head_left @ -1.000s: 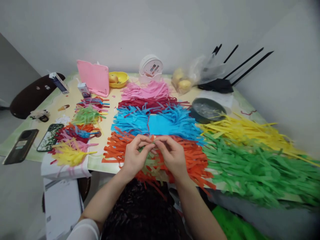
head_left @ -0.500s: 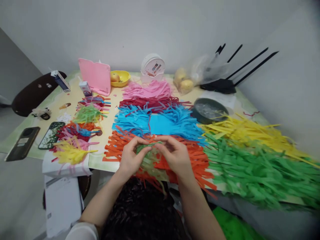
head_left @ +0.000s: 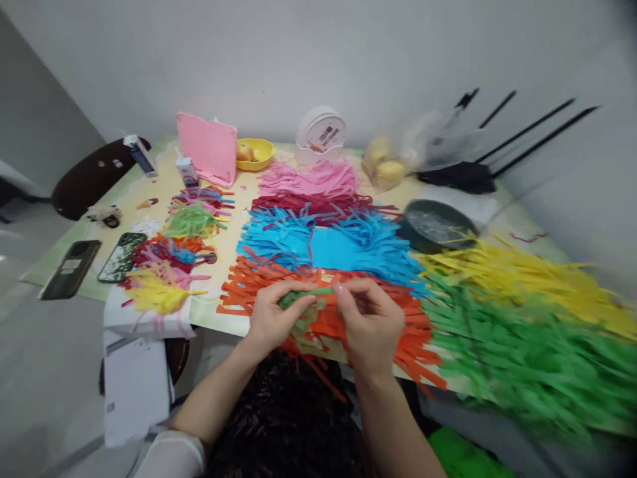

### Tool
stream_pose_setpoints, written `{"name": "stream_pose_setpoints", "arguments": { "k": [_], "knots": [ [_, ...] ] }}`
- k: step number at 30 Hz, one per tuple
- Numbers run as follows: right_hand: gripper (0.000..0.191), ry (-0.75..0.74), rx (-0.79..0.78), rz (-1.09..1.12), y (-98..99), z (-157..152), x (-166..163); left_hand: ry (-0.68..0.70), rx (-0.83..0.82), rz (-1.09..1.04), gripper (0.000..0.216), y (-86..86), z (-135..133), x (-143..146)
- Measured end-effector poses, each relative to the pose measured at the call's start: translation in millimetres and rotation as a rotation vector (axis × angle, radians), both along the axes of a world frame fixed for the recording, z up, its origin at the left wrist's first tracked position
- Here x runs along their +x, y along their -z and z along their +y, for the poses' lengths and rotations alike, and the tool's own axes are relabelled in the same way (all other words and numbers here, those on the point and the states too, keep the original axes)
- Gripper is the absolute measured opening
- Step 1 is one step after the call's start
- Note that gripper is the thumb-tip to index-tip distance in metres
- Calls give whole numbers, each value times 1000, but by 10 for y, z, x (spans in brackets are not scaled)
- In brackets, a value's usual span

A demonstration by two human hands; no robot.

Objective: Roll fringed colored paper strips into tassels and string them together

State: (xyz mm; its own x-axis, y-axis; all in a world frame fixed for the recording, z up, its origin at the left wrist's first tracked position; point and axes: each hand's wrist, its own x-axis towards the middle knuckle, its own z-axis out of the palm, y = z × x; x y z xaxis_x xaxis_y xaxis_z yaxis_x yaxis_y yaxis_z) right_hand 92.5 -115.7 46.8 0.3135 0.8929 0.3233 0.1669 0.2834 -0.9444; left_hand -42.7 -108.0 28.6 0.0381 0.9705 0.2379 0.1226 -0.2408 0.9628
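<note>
One green paper tassel [head_left: 303, 323] | left hand [head_left: 273, 315]: fingers clamped round its neck | right hand [head_left: 372, 322]: fingers pinched at stem tip

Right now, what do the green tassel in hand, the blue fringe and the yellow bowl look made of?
Green tassel: probably thin, matte tissue or crepe paper; strips look pale and slightly see-through.
Blue fringe: likely the same sort of matte paper; flat uncut middle, limp curling strips.
Yellow bowl: perhaps plastic, smooth, evenly coloured; glazed ceramic can't be ruled out.
</note>
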Motion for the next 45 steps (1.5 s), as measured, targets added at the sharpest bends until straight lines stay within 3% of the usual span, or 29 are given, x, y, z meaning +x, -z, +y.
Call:
{"name": "stream_pose_setpoints", "arguments": {
  "k": [2, 5, 7, 9, 10, 11, 12, 16, 19, 21, 27, 32, 36, 41, 45],
  "knots": [
    [22, 16, 5, 1, 52, -74, -99, -14, 85, 9, 13, 52, -61, -92],
    [16, -155, -81, -11, 174, -194, -237, -129, 159, 166, 20, 99, -219, -530],
    [16, -262, -157, -7, 265, -255, -306, -412, 206, 370, 23, 71, -380, -987],
    [20, -293, -212, 14, 339, -286, -362, -910, 305, 568, 23, 27, -537, -1437],
    [21, -296, -229, 26, 364, -290, -384, -1086, 340, 638, 22, 23, -590, -1617],
    [22, -298, -235, 34, 380, -288, -400, -1169, 366, 698, 22, 43, -619, -1751],
    [23, -301, -237, 36, 387, -280, -410, -1157, 373, 763, 22, 94, -623, -1836],
    [23, -263, -243, 20, 388, -252, -350, -781, 188, 989, 21, 536, -465, -1852],
    [23, -219, -255, 33, 426, -271, -229, -703, 98, 1008, 21, 820, -289, -1866],
    [24, -197, -255, 52, 472, -306, -146, -673, 110, 996, 21, 871, -176, -1947],
    [24, -143, -268, 104, 595, -494, 92, -629, 163, 1026, 20, 669, -21, -2087],
    [25, -25, -281, 56, 696, -764, 367, -663, 168, 1121, 26, 550, -306, -2010],
    [25, 105, -267, 18, 810, -1040, 640, -684, 203, 1060, 28, 505, -555, -2025],
    [30, 197, -309, 51, 925, -1331, 905, -621, 138, 1055, 26, 523, -537, -2036],
    [29, 198, -286, 79, 952, -1396, 921, -709, 181, 1047, 34, 379, -554, -1987]
  ]
}}
